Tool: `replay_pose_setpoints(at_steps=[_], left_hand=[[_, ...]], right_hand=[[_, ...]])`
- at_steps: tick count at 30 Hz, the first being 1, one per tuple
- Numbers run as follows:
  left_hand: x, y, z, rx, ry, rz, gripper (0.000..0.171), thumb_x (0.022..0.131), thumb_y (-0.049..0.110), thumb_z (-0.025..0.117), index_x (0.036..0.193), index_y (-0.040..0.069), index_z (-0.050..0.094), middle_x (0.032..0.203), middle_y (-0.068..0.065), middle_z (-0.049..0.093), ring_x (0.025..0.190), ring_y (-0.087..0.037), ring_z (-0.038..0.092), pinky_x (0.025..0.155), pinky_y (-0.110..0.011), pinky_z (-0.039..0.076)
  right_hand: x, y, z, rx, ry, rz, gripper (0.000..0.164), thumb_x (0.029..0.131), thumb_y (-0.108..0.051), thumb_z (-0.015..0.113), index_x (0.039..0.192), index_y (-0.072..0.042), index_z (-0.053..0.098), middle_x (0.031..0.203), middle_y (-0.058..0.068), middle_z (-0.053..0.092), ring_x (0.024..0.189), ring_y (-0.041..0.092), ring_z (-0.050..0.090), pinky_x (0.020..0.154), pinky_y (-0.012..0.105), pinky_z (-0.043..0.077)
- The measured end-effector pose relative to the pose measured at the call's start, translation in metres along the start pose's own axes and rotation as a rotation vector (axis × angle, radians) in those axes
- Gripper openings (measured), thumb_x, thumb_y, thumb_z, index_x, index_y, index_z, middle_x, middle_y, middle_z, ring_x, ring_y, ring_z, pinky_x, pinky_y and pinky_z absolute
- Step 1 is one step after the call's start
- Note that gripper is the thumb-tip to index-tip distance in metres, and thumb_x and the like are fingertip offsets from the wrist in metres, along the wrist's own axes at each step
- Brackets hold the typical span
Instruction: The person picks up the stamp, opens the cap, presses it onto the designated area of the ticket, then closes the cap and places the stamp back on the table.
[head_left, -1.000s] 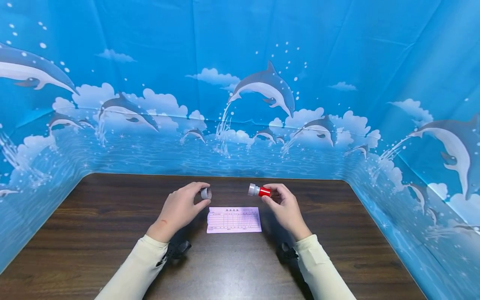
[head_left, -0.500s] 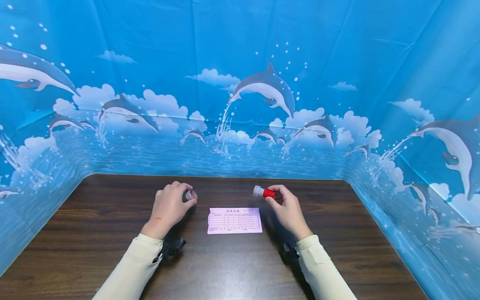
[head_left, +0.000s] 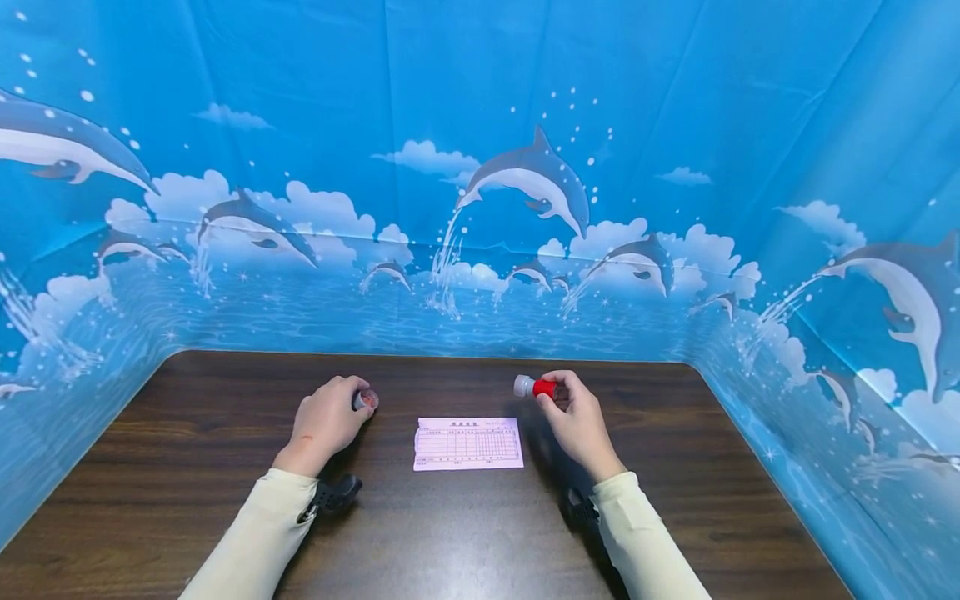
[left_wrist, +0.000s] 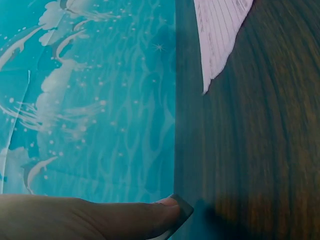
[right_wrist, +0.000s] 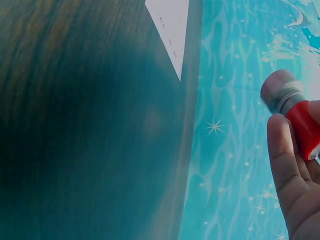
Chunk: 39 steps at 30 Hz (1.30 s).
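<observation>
Two pieces are held apart over the table (head_left: 465,542): a grey cap (head_left: 367,400) is pinched by the left hand (head_left: 322,423), a red cylinder (head_left: 545,389) by the right hand (head_left: 577,425). Their separation is judged complete. The pink slip (head_left: 468,443), lying between the hands, is touched by neither; whether any marking is left to be done cannot be told, its print being too small.
</observation>
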<state>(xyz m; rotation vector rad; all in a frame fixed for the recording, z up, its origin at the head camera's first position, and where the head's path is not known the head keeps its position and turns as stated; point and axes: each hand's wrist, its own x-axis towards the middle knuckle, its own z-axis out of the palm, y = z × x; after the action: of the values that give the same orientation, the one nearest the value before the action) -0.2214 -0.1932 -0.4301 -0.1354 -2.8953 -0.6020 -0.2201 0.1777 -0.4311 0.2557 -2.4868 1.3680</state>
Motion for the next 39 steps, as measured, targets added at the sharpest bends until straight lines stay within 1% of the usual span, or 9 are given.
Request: replay_pose_setpoints(at_steps=[4, 9, 13, 16, 20, 23, 32, 36, 39], left_hand=[[0.003, -0.004, 0.002, -0.014, -0.023, -0.015, 0.034, 0.094, 0.019, 0.075, 0.121, 0.0, 0.069, 0.109, -0.023, 0.07, 0.099, -0.042, 0.068, 0.083, -0.059, 0.053], [0.003, -0.009, 0.001, -0.023, -0.038, -0.045, 0.036, 0.095, 0.019, 0.075, 0.123, -0.002, 0.068, 0.11, -0.024, 0.071, 0.098, -0.041, 0.068, 0.081, -0.059, 0.054], [0.002, -0.012, -0.001, -0.023, -0.051, -0.063, 0.036, 0.096, 0.019, 0.074, 0.124, -0.001, 0.067, 0.114, -0.024, 0.071, 0.102, -0.043, 0.067, 0.082, -0.059, 0.054], [0.002, -0.012, -0.001, -0.015, -0.058, -0.075, 0.036, 0.097, 0.021, 0.073, 0.125, -0.001, 0.068, 0.116, -0.024, 0.071, 0.105, -0.045, 0.065, 0.085, -0.061, 0.049], [0.002, -0.012, 0.0, 0.008, -0.06, -0.106, 0.036, 0.096, 0.023, 0.074, 0.124, 0.0, 0.069, 0.112, -0.025, 0.07, 0.104, -0.047, 0.06, 0.081, -0.06, 0.042], [0.002, -0.012, 0.0, 0.018, -0.067, -0.118, 0.037, 0.096, 0.023, 0.074, 0.125, 0.0, 0.069, 0.112, -0.025, 0.069, 0.104, -0.047, 0.059, 0.079, -0.059, 0.042], [0.002, -0.013, 0.001, 0.021, -0.08, -0.112, 0.04, 0.096, 0.024, 0.074, 0.127, 0.0, 0.068, 0.117, -0.026, 0.069, 0.108, -0.048, 0.063, 0.083, -0.062, 0.046], [0.003, -0.014, -0.001, 0.02, -0.077, -0.095, 0.045, 0.094, 0.025, 0.075, 0.13, -0.002, 0.066, 0.117, -0.027, 0.069, 0.106, -0.047, 0.065, 0.084, -0.062, 0.051], [0.004, -0.014, -0.002, 0.012, -0.074, -0.096, 0.051, 0.093, 0.026, 0.076, 0.133, -0.004, 0.063, 0.118, -0.028, 0.068, 0.106, -0.046, 0.065, 0.084, -0.06, 0.053]], right_hand=[[0.001, 0.0, -0.002, -0.004, 0.014, 0.011, 0.028, 0.094, -0.002, 0.073, 0.12, -0.005, 0.064, 0.105, 0.011, 0.07, 0.09, 0.023, 0.065, 0.082, 0.031, 0.058], [0.001, 0.002, -0.001, -0.009, 0.005, 0.02, 0.03, 0.094, -0.003, 0.074, 0.123, -0.005, 0.065, 0.108, 0.011, 0.071, 0.091, 0.022, 0.065, 0.082, 0.028, 0.058], [0.001, 0.003, 0.001, -0.001, 0.008, 0.015, 0.03, 0.094, -0.005, 0.074, 0.123, -0.005, 0.065, 0.108, 0.01, 0.071, 0.091, 0.022, 0.065, 0.082, 0.029, 0.057], [0.001, 0.002, 0.0, -0.001, 0.02, 0.016, 0.029, 0.094, -0.005, 0.075, 0.122, -0.006, 0.066, 0.107, 0.01, 0.071, 0.09, 0.023, 0.065, 0.082, 0.03, 0.057], [0.001, 0.003, 0.0, -0.008, 0.01, 0.016, 0.029, 0.094, -0.006, 0.075, 0.122, -0.005, 0.066, 0.106, 0.01, 0.071, 0.091, 0.023, 0.066, 0.083, 0.03, 0.058], [0.001, 0.004, -0.001, -0.01, 0.008, 0.018, 0.028, 0.094, -0.006, 0.075, 0.121, -0.005, 0.066, 0.105, 0.01, 0.071, 0.091, 0.023, 0.065, 0.083, 0.031, 0.057], [0.0, 0.003, -0.001, -0.011, 0.008, 0.026, 0.03, 0.093, -0.006, 0.076, 0.121, -0.006, 0.066, 0.104, 0.01, 0.071, 0.09, 0.023, 0.064, 0.083, 0.031, 0.058], [0.001, 0.004, -0.001, -0.006, 0.006, 0.021, 0.03, 0.093, -0.006, 0.077, 0.121, -0.006, 0.067, 0.104, 0.01, 0.071, 0.09, 0.023, 0.064, 0.082, 0.032, 0.057], [0.001, 0.005, -0.002, -0.007, 0.002, 0.022, 0.031, 0.092, -0.007, 0.077, 0.121, -0.006, 0.067, 0.104, 0.01, 0.071, 0.09, 0.023, 0.064, 0.082, 0.032, 0.057]])
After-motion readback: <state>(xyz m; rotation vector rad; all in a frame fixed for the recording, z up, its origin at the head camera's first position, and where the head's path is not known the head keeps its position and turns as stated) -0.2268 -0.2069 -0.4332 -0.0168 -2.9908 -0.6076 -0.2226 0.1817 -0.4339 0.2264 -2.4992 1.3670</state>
